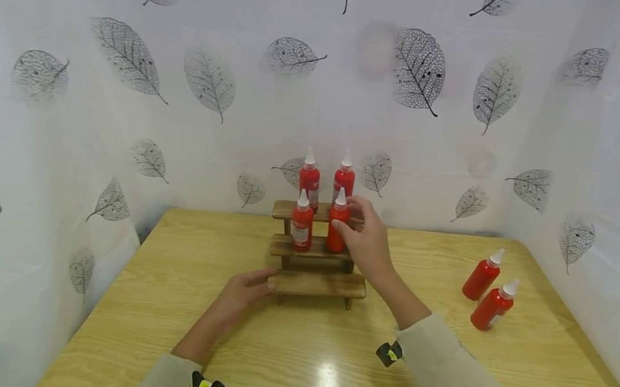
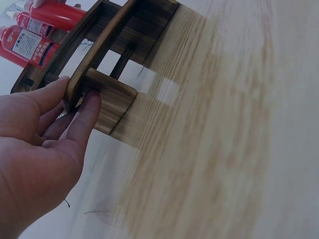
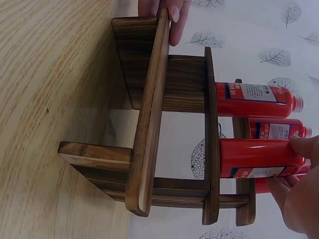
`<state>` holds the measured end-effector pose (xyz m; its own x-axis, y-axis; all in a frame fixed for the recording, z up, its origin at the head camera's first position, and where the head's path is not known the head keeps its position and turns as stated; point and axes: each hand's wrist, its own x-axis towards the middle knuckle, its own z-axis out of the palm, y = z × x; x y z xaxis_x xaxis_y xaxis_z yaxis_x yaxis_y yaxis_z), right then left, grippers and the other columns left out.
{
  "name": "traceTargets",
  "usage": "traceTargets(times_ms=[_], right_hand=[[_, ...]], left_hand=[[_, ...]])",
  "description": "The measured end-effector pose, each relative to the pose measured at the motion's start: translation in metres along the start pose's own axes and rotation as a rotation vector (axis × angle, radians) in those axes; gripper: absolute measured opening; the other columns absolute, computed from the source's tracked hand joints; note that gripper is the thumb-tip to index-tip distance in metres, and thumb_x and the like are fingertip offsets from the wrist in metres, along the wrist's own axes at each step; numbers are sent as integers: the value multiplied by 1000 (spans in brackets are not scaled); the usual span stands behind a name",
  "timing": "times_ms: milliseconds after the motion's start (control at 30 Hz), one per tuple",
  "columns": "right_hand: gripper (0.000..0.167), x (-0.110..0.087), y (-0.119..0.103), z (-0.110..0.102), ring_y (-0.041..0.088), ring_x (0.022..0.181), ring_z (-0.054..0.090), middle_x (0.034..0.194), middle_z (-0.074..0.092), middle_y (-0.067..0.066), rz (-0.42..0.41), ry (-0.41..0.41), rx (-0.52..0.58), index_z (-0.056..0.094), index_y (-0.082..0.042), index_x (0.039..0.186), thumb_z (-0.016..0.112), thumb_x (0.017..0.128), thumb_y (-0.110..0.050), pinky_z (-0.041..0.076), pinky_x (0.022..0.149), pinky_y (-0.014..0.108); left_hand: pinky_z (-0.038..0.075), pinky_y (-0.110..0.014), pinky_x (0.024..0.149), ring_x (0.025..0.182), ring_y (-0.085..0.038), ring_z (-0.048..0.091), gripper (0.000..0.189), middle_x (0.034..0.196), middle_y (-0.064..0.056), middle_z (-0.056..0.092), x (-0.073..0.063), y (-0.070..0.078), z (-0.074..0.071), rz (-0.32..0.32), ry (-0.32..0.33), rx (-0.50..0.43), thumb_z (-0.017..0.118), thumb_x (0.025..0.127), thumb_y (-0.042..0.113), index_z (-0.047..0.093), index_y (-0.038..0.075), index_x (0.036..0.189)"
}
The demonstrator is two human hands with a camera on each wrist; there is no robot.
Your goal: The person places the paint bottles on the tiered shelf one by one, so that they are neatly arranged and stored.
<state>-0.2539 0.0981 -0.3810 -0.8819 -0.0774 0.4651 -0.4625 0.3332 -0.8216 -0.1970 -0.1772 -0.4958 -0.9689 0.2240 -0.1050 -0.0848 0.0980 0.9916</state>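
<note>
Red bottle (image 1: 337,230) on middle tier (image 1: 317,247) of wooden rack (image 3: 184,82), pinched by your right hand (image 1: 369,243); your left hand (image 1: 241,291) pinches bottom tier (image 1: 319,284).

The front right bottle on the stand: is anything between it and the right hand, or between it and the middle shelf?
Nothing visible: the right hand pinches the front right bottle directly, and the bottle's base appears to rest on the middle shelf.

The rear right bottle (image 1: 344,179) is partly hidden. The right hand (image 3: 304,199) is cut by its wrist view's edge.
</note>
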Motion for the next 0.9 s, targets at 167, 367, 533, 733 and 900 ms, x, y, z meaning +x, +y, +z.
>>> traceTargets(times_ms=[167, 367, 533, 733, 900], right_hand=[[48, -1, 2, -1, 30, 114, 65, 125, 65, 13, 0, 4, -10, 54, -10, 136, 75, 92, -15, 56, 98, 48], [49, -4, -1, -1, 31, 115, 64, 128, 63, 14, -1, -1, -33, 52, -9, 137, 74, 93, -13, 54, 101, 49], [51, -5, 1, -1, 31, 120, 61, 131, 60, 15, -12, -5, -8, 50, -5, 138, 72, 93, -9, 51, 105, 51], [54, -9, -1, -6, 32, 126, 55, 138, 55, 13, -9, -13, -49, 48, -7, 142, 72, 95, -19, 47, 109, 52], [51, -17, -1, -18, 34, 130, 50, 141, 53, 9, -30, 1, -104, 53, -10, 140, 71, 96, -27, 43, 110, 52]], left_hand=[[40, -47, 116, 135, -31, 53, 49, 156, -15, 43, 0, 0, 1, 2, 5, 4, 68, 98, 27, 58, 10, 143], [40, -47, 115, 135, -31, 53, 50, 157, -14, 43, 0, 1, 2, -2, 5, -5, 68, 97, 28, 58, 10, 143], [42, -44, 114, 134, -31, 54, 50, 157, -15, 42, -1, 2, 2, -2, 3, -7, 68, 98, 26, 57, 9, 143], [42, -44, 114, 134, -30, 54, 48, 156, -15, 44, 0, 1, 2, -3, 12, -15, 68, 98, 24, 58, 8, 142], [41, -46, 115, 134, -31, 54, 49, 156, -15, 44, 1, 0, 2, -8, 8, -17, 68, 97, 26, 58, 9, 142]])
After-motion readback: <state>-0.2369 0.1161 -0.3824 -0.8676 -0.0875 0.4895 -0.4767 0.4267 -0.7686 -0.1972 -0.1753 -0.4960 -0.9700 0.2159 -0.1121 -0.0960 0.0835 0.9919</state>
